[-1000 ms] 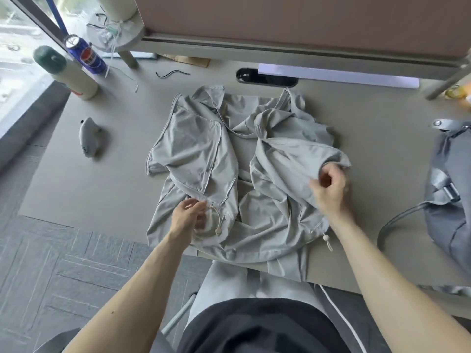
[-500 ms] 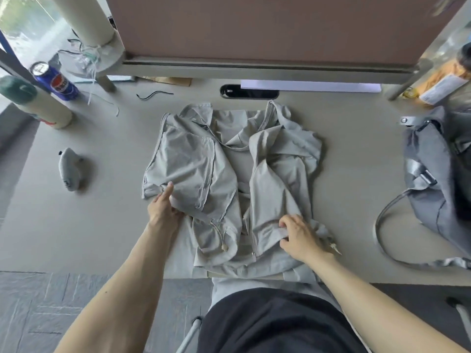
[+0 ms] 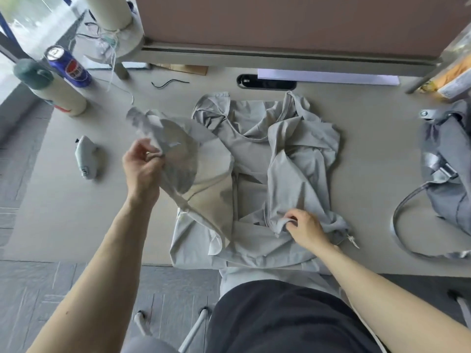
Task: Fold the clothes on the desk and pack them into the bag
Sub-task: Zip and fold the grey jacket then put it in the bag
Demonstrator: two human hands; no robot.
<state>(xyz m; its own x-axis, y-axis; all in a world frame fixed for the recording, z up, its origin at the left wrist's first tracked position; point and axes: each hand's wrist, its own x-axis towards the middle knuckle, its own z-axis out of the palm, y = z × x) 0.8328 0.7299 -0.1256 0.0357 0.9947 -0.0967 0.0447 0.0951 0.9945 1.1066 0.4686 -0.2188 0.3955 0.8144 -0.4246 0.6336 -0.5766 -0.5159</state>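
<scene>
Your left hand (image 3: 141,169) pinches the grey jacket's (image 3: 254,154) side panel, held up off the desk (image 3: 369,200); your right hand (image 3: 305,228) grips its bunched hem with curled fingers. The jacket lies left of the grey bag (image 3: 448,174), well apart from it.

Thin light grey jacket (image 3: 254,159) lies front-up in the middle of the bench (image 3: 63,225), hem hanging over the near edge. Its left panel is held up off the surface, blurred, in my left grip (image 3: 142,169); the rumpled right panel is pinched near the hem by my right grip (image 3: 305,228). Grey bag (image 3: 448,174) slumps at the bench's right edge, strap looped flat, apart from the jacket.
</scene>
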